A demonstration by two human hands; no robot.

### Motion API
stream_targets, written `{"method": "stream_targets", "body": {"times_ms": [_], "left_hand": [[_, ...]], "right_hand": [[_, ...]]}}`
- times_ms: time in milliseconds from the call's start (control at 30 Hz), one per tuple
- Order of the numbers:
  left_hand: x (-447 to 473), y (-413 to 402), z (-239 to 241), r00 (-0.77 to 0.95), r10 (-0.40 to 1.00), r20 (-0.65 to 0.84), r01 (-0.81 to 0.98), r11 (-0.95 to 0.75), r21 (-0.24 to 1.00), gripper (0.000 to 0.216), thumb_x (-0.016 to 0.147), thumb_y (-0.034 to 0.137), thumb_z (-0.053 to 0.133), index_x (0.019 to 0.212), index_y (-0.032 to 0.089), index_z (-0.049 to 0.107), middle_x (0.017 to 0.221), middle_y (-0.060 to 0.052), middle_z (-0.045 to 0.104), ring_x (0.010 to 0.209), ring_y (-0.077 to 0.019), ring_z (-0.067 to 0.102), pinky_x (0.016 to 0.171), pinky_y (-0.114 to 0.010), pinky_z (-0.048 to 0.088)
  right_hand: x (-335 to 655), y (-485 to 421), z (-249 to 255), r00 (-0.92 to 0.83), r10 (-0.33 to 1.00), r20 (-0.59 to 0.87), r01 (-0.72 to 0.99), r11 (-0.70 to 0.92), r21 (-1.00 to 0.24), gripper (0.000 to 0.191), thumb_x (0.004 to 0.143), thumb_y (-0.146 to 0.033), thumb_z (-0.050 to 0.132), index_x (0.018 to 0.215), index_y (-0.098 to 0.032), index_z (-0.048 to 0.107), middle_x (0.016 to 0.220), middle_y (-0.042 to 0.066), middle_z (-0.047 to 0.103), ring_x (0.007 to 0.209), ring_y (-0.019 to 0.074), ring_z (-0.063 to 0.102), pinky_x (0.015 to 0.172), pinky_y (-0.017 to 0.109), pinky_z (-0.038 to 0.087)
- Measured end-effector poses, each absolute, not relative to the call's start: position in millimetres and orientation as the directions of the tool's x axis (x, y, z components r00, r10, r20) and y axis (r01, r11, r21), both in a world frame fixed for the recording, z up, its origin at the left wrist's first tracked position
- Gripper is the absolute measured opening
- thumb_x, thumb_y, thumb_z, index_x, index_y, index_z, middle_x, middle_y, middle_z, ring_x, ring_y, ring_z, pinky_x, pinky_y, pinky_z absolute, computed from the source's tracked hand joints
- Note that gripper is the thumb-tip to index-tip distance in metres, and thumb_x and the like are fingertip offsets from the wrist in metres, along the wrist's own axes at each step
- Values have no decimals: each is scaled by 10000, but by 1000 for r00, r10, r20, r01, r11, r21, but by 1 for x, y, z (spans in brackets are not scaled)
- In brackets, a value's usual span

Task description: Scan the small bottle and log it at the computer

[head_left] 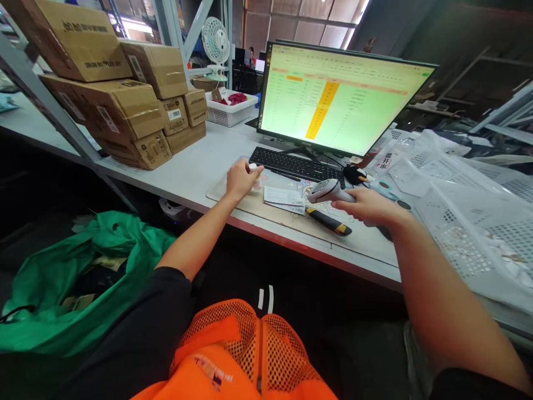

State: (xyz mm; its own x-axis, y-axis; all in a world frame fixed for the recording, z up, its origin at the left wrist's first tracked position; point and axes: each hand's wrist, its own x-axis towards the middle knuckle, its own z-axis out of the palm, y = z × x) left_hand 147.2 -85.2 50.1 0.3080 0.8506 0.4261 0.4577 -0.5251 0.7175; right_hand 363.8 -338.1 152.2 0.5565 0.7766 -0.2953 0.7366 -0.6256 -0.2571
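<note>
My left hand is closed around a small white bottle that stands on the desk mat in front of the black keyboard. My right hand grips a white handheld barcode scanner, whose head points left toward the bottle. Between the two hands lie white paper slips. A black and yellow utility knife lies just below the scanner. The monitor behind the keyboard shows a green spreadsheet with an orange column.
Stacked cardboard boxes fill the desk's left end. A white basket and a small fan stand at the back. White perforated trays with plastic bags crowd the right. A green bag lies on the floor at left.
</note>
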Motion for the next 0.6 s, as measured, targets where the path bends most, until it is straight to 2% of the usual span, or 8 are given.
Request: {"method": "stream_targets", "body": {"times_ms": [133,233,300,400,467,533,600], "left_hand": [[143,-79,41,318,846,428,532,-533,658,344,925,485,722,813,220,535,863,-37,691,859,-223,645,737,-309,393],[144,-80,31,352,845,402,571,-534,623,307,943,490,700,879,213,583,911,-52,711,897,-238,668,725,-309,394],[146,-82,24,393,844,365,577,-535,617,298,960,497,678,947,208,608,942,-60,724,921,-244,684,725,-308,401],[150,-85,14,450,830,329,566,-550,615,330,990,525,630,1065,204,622,1027,-79,746,983,-255,701,760,-310,426],[151,-87,8,486,820,303,571,-561,599,358,999,534,611,1130,201,626,1104,-102,751,1038,-273,703,794,-322,443],[152,-86,2,531,805,264,578,-572,581,356,983,514,640,1150,200,644,1134,-114,755,1073,-290,702,813,-332,454],[152,-85,-2,569,790,230,577,-582,573,331,952,483,686,1123,200,673,1105,-111,766,1073,-297,706,815,-331,460]], "right_hand": [[367,-330,152,547,767,-337,714,-637,-291,396,909,-580,662,900,-185,634,690,47,603,562,160,566,442,258,413],[377,-328,142,557,768,-316,718,-637,-280,451,907,-623,646,998,-181,661,758,67,650,603,187,609,436,269,425],[389,-328,128,577,777,-252,741,-628,-237,470,923,-620,618,1096,-186,672,849,85,707,665,212,661,468,283,454],[411,-328,96,634,770,-69,760,-637,-128,394,935,-493,626,1151,-171,695,1021,124,760,863,259,724,658,316,538],[422,-329,72,678,734,35,735,-674,-74,361,930,-380,615,1176,-131,705,1094,173,760,981,304,727,789,356,551],[429,-333,51,710,698,95,703,-709,-53,400,926,-314,586,1239,-89,692,1123,215,754,1038,343,723,854,401,552],[437,-341,39,723,675,149,687,-725,-49,464,940,-324,564,1320,-79,667,1187,232,739,1098,361,712,914,434,550]]}}
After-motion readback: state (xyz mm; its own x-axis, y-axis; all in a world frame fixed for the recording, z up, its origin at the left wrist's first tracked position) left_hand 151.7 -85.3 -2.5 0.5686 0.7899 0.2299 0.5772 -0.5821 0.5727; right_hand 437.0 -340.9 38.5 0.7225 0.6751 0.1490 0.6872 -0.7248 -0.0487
